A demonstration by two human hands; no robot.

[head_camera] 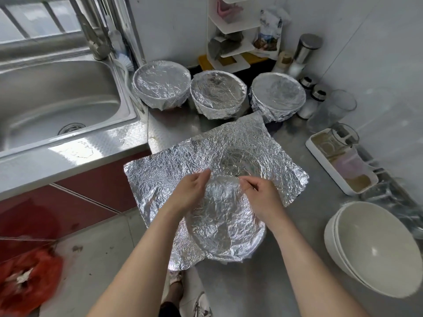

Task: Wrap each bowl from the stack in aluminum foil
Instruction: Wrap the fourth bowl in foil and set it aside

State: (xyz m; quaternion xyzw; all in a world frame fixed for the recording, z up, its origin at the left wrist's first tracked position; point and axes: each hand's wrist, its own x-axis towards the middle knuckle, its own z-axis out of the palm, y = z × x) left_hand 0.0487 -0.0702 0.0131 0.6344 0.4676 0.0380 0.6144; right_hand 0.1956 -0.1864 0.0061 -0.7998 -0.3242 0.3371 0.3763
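The crinkled silver foil sheet is pinched in each grip, left hand and right hand, apparently for folding over the foil-covered round bowl.

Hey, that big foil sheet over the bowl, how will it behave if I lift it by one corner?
Probably floppy and very light: the foil sheet looks thin and is creased all over. It likely holds pressed shapes, as on the wrapped bowl behind it. Hard tugs may tear it.
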